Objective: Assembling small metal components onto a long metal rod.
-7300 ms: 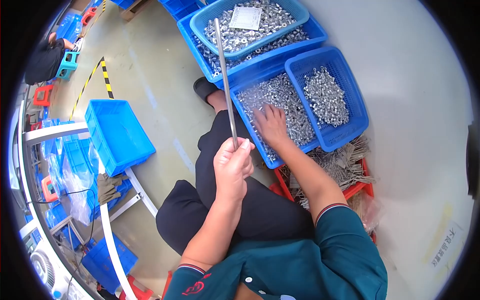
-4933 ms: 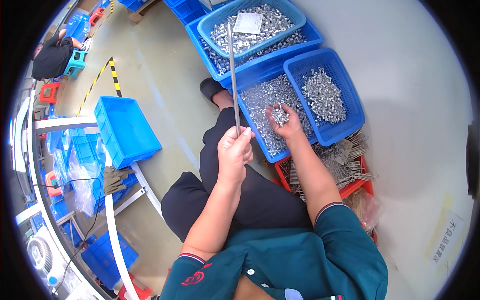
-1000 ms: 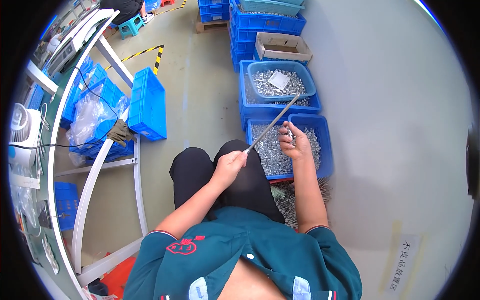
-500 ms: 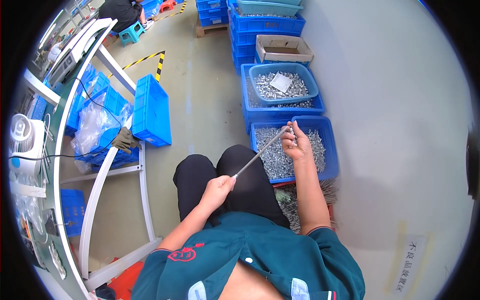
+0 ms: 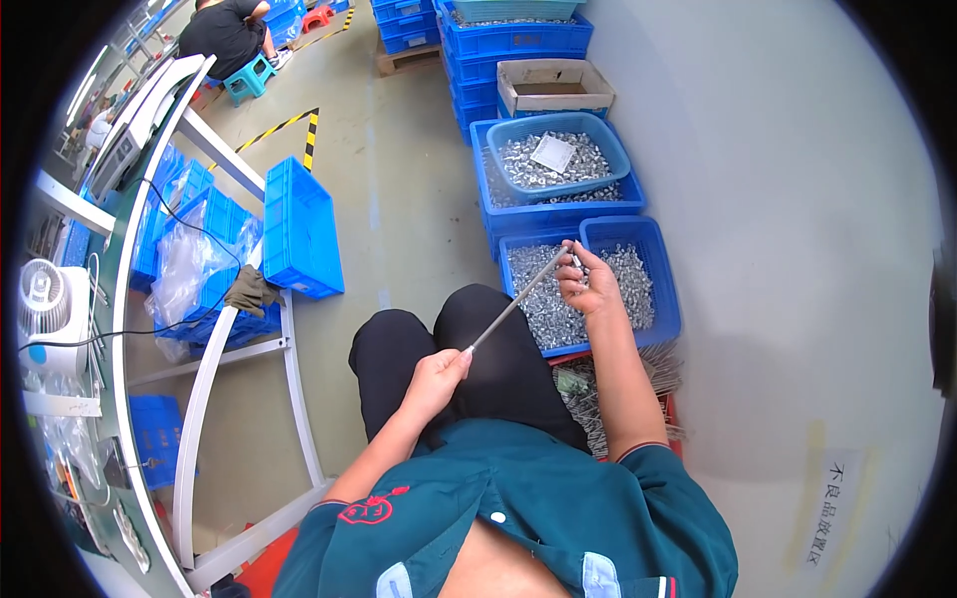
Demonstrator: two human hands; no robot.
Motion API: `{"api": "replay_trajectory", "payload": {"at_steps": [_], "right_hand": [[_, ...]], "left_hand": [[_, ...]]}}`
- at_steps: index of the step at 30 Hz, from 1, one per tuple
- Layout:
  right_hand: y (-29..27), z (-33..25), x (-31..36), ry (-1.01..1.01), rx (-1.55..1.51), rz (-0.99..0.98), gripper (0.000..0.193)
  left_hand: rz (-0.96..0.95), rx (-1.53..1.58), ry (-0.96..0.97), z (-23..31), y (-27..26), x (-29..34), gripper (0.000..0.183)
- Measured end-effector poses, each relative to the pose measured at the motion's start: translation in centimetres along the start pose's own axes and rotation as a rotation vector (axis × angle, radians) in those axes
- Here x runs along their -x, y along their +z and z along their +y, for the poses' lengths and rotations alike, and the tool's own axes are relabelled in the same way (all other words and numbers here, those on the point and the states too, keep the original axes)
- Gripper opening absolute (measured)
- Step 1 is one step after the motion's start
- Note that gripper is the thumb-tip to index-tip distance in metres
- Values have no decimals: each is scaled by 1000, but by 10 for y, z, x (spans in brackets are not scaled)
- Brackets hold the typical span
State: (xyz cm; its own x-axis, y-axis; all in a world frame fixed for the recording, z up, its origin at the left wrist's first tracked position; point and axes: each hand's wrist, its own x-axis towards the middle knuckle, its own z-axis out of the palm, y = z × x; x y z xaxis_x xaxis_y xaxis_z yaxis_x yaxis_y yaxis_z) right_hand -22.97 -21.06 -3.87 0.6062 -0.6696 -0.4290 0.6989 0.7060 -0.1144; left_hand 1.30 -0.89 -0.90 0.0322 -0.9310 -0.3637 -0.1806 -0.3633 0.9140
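A thin grey metal rod (image 5: pixel 513 302) slants over my knees, its far end higher and to the right. My left hand (image 5: pixel 437 384) is closed around its near end, above my lap. At the far end, the thumb and fingertips of my right hand (image 5: pixel 590 284) are closed around small silvery metal fittings (image 5: pixel 576 262), touching the rod tip. How the fitting sits against the tip is too small to tell. Beneath the right hand are a blue bin (image 5: pixel 670 289) and, partly overlapped by it, a wider blue crate (image 5: pixel 518 239), both filled with loose silvery fittings.
Farther ahead, a light blue basket (image 5: pixel 620 149) of fittings rests in another crate, before stacked crates. More thin rods (image 5: pixel 653 374) lie beside my right thigh. At left stand a white-framed workbench (image 5: pixel 204 399) and a tilted blue crate (image 5: pixel 299 229). Someone sits on a teal stool (image 5: pixel 249 80).
The view has shifted slightly, so the surroundings sit a little differently. Both hands keep their grip, and the rod's far end remains at the right fingertips.
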Motion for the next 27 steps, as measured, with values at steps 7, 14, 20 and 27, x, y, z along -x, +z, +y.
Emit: {"api": "replay_trajectory", "payload": {"at_steps": [7,14,20,27], "right_hand": [[12,-1,7,-32,18,57,24],[2,-4,6,-46,27,22,19],[3,-1,7,-59,9,-38,18],[9,0,12,-61,88,-90,21]], "left_hand": [[2,-13,16,-1,2,-2,38],[7,-41,16,-2,1,-2,37],[12,-11,30,-4,2,-4,37],[-6,-61,26,1,4,-10,37]]}}
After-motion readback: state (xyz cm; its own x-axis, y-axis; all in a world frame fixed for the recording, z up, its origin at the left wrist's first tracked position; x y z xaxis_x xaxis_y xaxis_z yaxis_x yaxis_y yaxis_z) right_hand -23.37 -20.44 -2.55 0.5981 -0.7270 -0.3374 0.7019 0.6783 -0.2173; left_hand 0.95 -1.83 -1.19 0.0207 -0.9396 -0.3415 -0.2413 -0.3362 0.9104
